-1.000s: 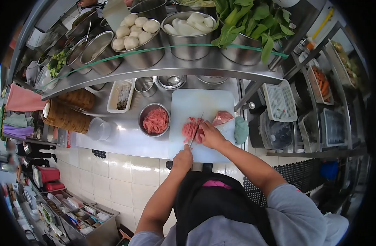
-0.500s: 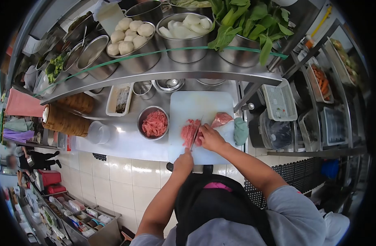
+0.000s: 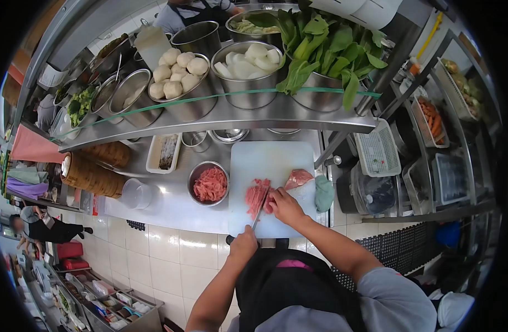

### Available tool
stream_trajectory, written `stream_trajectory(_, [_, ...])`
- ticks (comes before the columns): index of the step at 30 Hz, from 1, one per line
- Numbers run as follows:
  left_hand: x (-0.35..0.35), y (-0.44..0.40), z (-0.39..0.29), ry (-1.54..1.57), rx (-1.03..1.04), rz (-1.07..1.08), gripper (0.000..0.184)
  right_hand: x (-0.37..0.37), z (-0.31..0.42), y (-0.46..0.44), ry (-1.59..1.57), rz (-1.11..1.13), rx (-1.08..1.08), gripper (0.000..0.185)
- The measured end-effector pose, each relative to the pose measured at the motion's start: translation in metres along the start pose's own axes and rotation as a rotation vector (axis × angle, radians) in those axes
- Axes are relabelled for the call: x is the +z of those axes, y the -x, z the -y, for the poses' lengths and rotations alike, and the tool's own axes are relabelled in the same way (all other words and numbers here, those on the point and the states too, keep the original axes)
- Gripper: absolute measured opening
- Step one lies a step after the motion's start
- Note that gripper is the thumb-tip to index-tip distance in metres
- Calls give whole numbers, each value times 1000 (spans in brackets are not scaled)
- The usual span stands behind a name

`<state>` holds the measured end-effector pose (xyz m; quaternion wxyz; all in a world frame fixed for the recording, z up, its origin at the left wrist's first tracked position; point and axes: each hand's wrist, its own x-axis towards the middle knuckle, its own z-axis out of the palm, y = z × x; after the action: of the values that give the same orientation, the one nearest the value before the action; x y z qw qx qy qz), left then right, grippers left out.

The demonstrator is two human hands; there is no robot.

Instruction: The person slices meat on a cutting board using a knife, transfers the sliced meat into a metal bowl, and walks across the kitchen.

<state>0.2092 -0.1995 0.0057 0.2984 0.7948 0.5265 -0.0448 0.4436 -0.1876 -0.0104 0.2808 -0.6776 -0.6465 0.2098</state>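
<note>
My left hand (image 3: 243,247) is closed around the handle of a knife (image 3: 259,212), whose blade points away from me over the white cutting board (image 3: 273,152). Cut red meat (image 3: 256,192) lies in thin pieces along the blade's left side. With fingers curled, my right hand (image 3: 286,207) presses a piece of raw meat against the board, right beside the blade; most of that piece is hidden under the fingers. A larger chunk of meat (image 3: 299,178) rests farther back on the board. To the left stands a steel bowl of sliced meat (image 3: 210,184).
A green cloth (image 3: 323,193) lies at the board's right edge. Bamboo steamers (image 3: 93,174) and a clear plastic tub (image 3: 136,193) stand left. Overhead, a steel shelf (image 3: 237,115) carries pots of dough balls (image 3: 179,72) and leafy greens (image 3: 326,47). Other people appear behind the shelf and far left.
The view has tilted up slightly, so the counter sits lower and a person shows behind the shelf. Both hands stay at the meat, with the knife at nearly the same spot.
</note>
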Motion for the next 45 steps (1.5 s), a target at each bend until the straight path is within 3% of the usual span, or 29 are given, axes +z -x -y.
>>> stream_trajectory(5, [5,1,3,-24,15,-57,23,-10,4,11,59,-52,-137,48])
stream_trajectory(11, [5,1,2,-10,6,-56,23,-5,2,27,130,-30,-115,60])
stream_trajectory(45, [13,1,4,-45,-14,-100,23,4,9,31,65,-88,-48,63])
